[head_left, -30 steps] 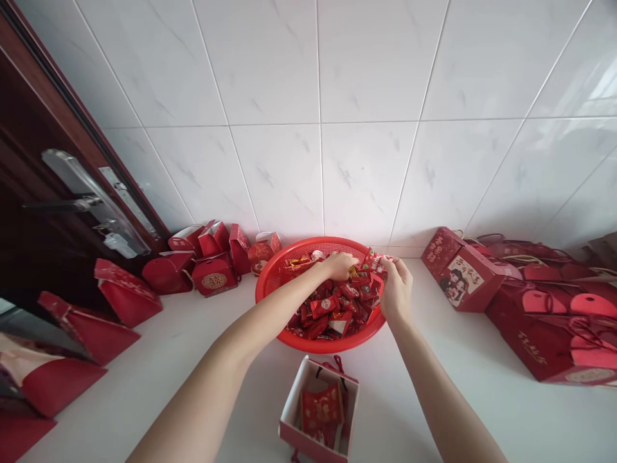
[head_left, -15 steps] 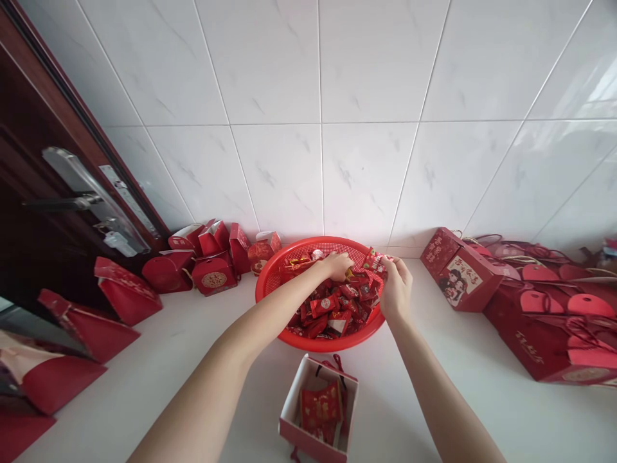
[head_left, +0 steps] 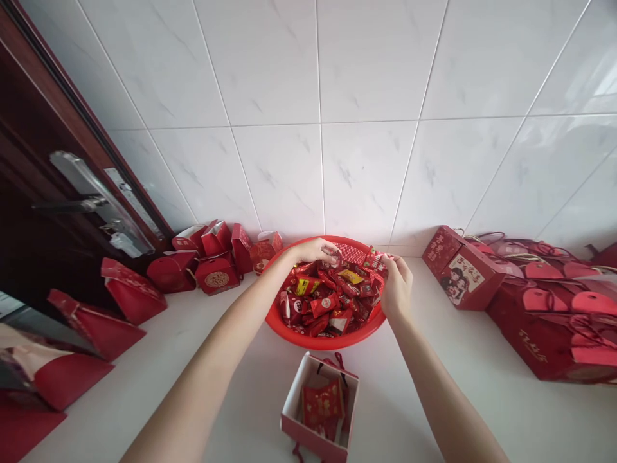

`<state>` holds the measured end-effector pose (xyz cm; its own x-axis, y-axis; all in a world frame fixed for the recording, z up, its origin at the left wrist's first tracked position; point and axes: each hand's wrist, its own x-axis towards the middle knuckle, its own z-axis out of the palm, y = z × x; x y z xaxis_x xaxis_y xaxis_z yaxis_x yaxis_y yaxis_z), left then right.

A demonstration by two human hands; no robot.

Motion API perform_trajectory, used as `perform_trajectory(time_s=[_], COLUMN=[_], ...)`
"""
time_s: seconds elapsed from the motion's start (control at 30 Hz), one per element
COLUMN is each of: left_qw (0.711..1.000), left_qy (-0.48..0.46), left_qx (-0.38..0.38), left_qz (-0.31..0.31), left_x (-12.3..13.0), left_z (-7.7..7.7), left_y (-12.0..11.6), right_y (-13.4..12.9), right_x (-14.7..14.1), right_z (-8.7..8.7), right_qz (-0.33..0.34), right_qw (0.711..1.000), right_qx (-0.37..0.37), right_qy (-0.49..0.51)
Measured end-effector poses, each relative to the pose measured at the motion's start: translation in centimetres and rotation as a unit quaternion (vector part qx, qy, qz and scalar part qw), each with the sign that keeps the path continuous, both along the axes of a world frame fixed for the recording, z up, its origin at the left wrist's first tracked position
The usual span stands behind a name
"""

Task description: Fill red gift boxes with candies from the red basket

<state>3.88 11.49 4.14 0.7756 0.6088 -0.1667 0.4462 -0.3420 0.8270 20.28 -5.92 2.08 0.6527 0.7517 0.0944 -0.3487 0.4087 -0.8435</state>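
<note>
A red plastic basket [head_left: 325, 343] holds many wrapped candies [head_left: 324, 304], mostly red with a few yellow labels. Over its back left part, my left hand [head_left: 319, 250] has its fingers closed on a dark red wrapped candy [head_left: 332, 258]. At the basket's right rim, my right hand [head_left: 397, 283] pinches a red patterned packet [head_left: 376, 259]. In front of the basket stands an open box [head_left: 318, 432] with white inner walls, a dark red cord and red packets [head_left: 324, 402] inside.
Small red gift boxes [head_left: 216, 273] and red bags [head_left: 132, 292] line the left side by a dark door with a metal handle [head_left: 99, 199]. At the right are a printed red box [head_left: 457, 270] and larger red boxes [head_left: 554, 328]. White tiles rise behind.
My left hand has moved left and slightly up within the basket, uncovering yellow-labelled candies, and a dark red candy now shows in its fingers. My right hand stays at the rim with its packet.
</note>
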Motion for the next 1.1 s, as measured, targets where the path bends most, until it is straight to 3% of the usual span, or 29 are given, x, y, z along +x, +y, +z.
perform_trajectory(time_s=[0.13, 0.67, 1.1], left_qw=[0.998, 1.000, 0.992], left_qy=[-0.033, -0.005, 0.090], left_qx=[-0.055, -0.023, 0.043], left_qz=[0.004, 0.019, -0.080], left_x=[-0.7, -1.9, -1.9], left_z=[0.3, 1.2, 2.7], left_y=[-0.4, -1.6, -3.1], right_y=[0.0, -0.1, 0.0], right_x=[0.0, 0.2, 0.3], right_z=[0.1, -0.1, -0.2], right_qz=[-0.005, -0.004, 0.003], right_qw=[1.000, 1.000, 1.000], right_qx=[0.001, -0.008, -0.001], right_qy=[0.006, -0.029, -0.029])
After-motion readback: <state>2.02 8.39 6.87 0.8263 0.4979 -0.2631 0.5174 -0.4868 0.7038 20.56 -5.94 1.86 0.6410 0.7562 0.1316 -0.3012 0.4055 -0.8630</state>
